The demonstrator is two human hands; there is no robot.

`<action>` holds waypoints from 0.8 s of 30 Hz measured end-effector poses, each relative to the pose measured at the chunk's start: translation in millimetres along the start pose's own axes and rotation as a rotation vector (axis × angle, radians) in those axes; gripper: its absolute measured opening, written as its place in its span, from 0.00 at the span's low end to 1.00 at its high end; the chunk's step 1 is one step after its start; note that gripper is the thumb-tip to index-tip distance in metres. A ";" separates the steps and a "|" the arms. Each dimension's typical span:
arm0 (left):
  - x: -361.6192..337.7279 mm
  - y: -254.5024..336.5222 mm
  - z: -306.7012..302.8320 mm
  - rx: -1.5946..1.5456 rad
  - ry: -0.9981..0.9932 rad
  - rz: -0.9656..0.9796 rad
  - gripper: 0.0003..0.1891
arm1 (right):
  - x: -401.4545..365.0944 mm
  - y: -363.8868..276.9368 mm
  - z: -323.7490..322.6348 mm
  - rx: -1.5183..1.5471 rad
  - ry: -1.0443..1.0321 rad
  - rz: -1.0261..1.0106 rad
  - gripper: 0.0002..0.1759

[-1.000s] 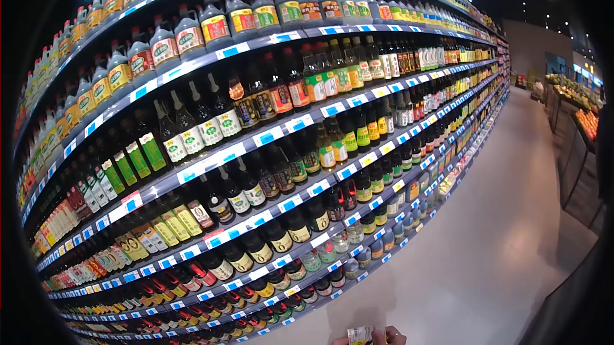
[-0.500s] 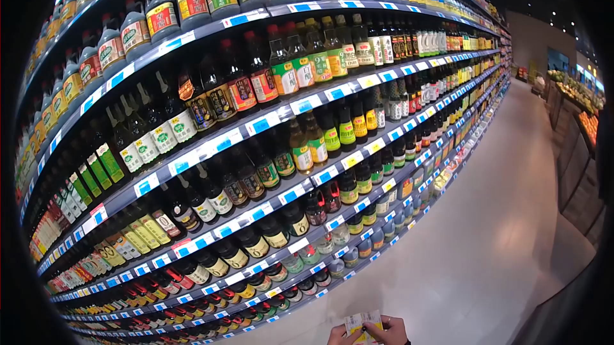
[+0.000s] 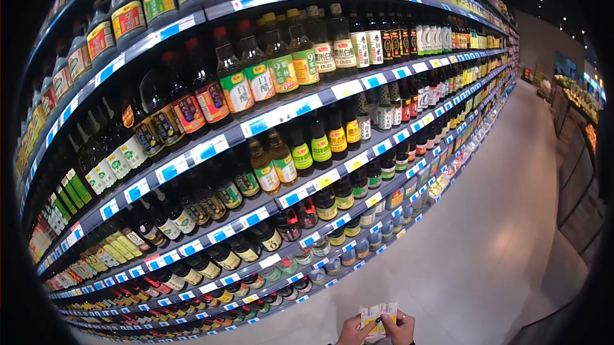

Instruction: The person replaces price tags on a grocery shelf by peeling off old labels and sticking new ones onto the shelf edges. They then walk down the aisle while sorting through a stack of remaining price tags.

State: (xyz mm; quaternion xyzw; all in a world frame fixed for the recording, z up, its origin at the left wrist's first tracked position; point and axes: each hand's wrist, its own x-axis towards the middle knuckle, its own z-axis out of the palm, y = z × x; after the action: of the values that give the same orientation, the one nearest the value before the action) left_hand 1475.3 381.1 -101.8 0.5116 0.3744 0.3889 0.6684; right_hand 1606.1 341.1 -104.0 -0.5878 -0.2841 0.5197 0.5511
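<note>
At the bottom edge of the view, my left hand (image 3: 354,331) and my right hand (image 3: 402,329) are close together, fingers closed on white-and-yellow printed paper labels. One label (image 3: 369,313) stands up from my left fingers, and a second label (image 3: 388,310) leans beside it in my right fingers. Their print is too small to read. A small dark spot shows between my thumbs; I cannot make out what it is. Both hands are over the floor, apart from the shelves.
A long curved shelf unit (image 3: 297,109) runs along the left, its tiers lined with vinegar bottles (image 3: 261,82), large jugs (image 3: 128,15) and blue-and-white price tags. The pale aisle floor (image 3: 473,217) stretches ahead. Produce stands (image 3: 579,185) line the right side.
The camera has moved closer to the shelves, and the bottles appear larger and shifted left. My hands sit slightly higher and further right, with the labels now spread into two.
</note>
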 end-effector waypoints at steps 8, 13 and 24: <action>58.2 -3.6 65.7 -0.114 0.239 0.001 0.11 | 71.9 -20.0 -48.0 -0.094 -0.058 -0.176 0.10; 89.7 4.9 105.9 -0.143 0.458 0.121 0.10 | 110.4 -43.9 -77.7 0.007 -0.193 -0.198 0.10; 132.9 -65.9 151.9 0.381 0.854 0.416 0.08 | 132.6 -70.0 -132.3 -0.026 -0.281 -0.101 0.10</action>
State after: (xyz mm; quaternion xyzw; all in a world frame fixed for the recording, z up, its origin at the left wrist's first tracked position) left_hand 1676.2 429.9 -149.9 0.4834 0.5685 0.6132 0.2591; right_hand 1784.6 430.9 -97.1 -0.5012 -0.3944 0.5647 0.5238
